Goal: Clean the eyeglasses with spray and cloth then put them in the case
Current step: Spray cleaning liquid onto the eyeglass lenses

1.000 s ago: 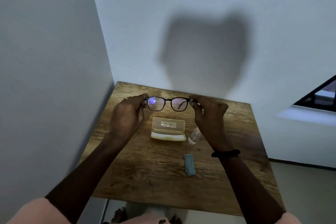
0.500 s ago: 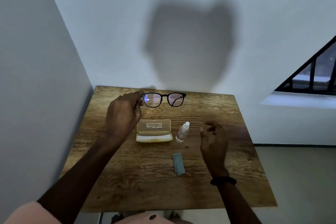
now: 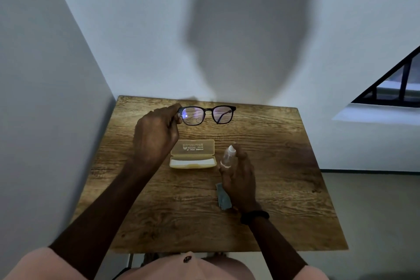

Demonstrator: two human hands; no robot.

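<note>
Eight entries, which we list from left to right.

Left hand (image 3: 156, 134): fingers (image 3: 176, 118) curled, pinching one end of the frame.

Eyeglasses (image 3: 208, 115): dark glossy frame and rounded-square lenses with a bluish glint. Held up over the far part of the bench (image 3: 284, 166).

Case (image 3: 192, 154): oblong, pale yellow translucent plastic with rounded corners. The lid is hinged open and has print on it, and the lower half is white inside. Lies mid-bench, nearer us than the eyeglasses.

Cloth (image 3: 223, 198): small grey-blue folded strip, flat on the wood, partly under the right wrist.

Spray bottle (image 3: 227, 158): slim clear cylinder with a white cap, tilted, just beside the case.

Right hand (image 3: 238, 179): fingers wrapped round the bottle. We cannot tell whether it is lifted.

Wristband (image 3: 254, 217): black, on the right wrist.

Bench: rectangular, brown wood with a strong grain.
</note>
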